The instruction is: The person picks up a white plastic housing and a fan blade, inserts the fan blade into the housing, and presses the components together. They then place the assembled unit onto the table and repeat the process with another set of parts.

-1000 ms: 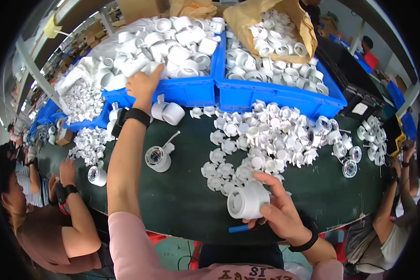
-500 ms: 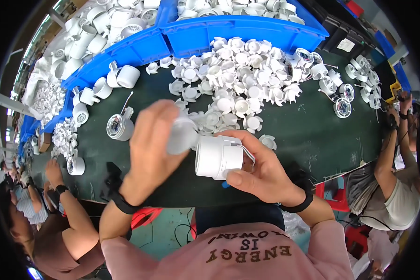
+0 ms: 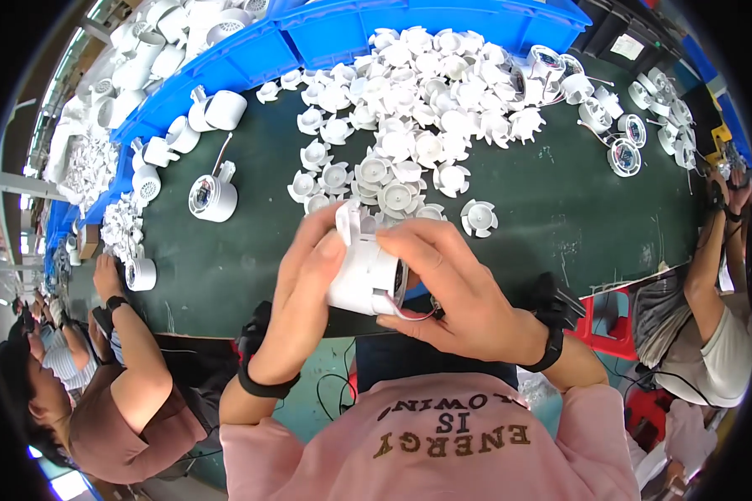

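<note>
Between my hands, over the near edge of the table, is a white cylindrical plastic housing (image 3: 359, 282) with an upright tab on top and a reddish-white wire at its right end. My left hand (image 3: 302, 288) is closed around its left side, thumb near the tab. My right hand (image 3: 468, 292) grips the right end, fingers on top and thumb below near the wire. Just beyond my fingers lie loose white fan impellers (image 3: 395, 197), with a single impeller (image 3: 479, 218) apart on the right. The housing's inside is mostly hidden.
Blue bins (image 3: 351, 37) line the back behind the impeller heap. Left stands a wired housing (image 3: 214, 199), with more white housings (image 3: 180, 136) behind it. Round motor units (image 3: 625, 156) lie right. Co-workers' hands (image 3: 107, 280) show at both sides; a red stool (image 3: 603, 326) stands at right.
My left hand, which held a blurred white cup-shaped part apart from the right hand's cylinder, has come in against it. Both hands now grip one housing. The whole view has shifted slightly.
</note>
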### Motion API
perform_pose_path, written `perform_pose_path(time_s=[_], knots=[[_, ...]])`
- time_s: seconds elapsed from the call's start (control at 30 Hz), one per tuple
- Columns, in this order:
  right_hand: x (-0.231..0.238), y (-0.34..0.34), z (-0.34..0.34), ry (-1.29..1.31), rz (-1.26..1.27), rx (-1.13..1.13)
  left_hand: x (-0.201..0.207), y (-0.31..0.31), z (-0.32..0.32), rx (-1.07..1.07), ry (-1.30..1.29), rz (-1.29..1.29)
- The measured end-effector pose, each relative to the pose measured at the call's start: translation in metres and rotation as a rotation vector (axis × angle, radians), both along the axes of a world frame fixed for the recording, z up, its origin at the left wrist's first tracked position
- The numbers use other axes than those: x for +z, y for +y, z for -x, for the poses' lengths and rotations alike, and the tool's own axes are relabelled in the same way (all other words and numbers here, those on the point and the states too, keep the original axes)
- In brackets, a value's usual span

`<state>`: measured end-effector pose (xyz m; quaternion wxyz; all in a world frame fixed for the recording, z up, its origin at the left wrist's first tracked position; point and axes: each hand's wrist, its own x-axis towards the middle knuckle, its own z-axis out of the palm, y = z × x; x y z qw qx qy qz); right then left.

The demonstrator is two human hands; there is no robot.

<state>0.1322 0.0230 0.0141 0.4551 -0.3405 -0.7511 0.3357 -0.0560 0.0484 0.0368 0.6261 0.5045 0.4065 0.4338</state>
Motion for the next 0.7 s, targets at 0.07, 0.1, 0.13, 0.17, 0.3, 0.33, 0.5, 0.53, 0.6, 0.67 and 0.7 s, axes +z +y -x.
perform_pose_path(time_s=[0.07,0.1,0.13,0.17,0.3,0.33,0.5,0.53,0.6,0.67,0.7], knots=[[0.000,-0.002,0.000,-0.007,-0.001,0.008,-0.005,-0.004,-0.005,0.024,0.124,0.029],[0.000,-0.003,-0.001,-0.016,-0.006,0.008,-0.006,-0.008,-0.005,0.029,0.126,0.032],[0.001,-0.005,-0.002,-0.014,-0.003,0.012,-0.009,-0.012,-0.005,0.045,0.140,-0.081],[0.002,-0.006,-0.003,0.017,0.148,0.028,-0.012,-0.014,-0.005,0.060,0.154,-0.195],[-0.010,-0.013,-0.001,0.267,0.369,0.066,-0.032,-0.009,-0.006,0.064,0.206,-0.667],[-0.012,-0.013,-0.001,0.270,0.374,0.068,-0.032,-0.010,-0.005,0.064,0.210,-0.663],[-0.014,-0.013,-0.002,0.154,0.256,0.067,-0.035,-0.012,-0.002,0.056,0.230,-0.695],[-0.013,-0.014,-0.003,0.153,0.258,0.064,-0.035,-0.012,-0.002,0.053,0.227,-0.693],[-0.012,-0.016,-0.002,0.065,0.157,0.010,-0.036,-0.013,-0.002,0.030,0.246,-0.713],[-0.010,-0.018,0.002,0.056,0.141,-0.008,-0.037,-0.014,0.000,0.031,0.260,-0.733],[-0.009,-0.019,0.005,0.047,0.122,-0.026,-0.037,-0.015,0.001,0.032,0.274,-0.756]])
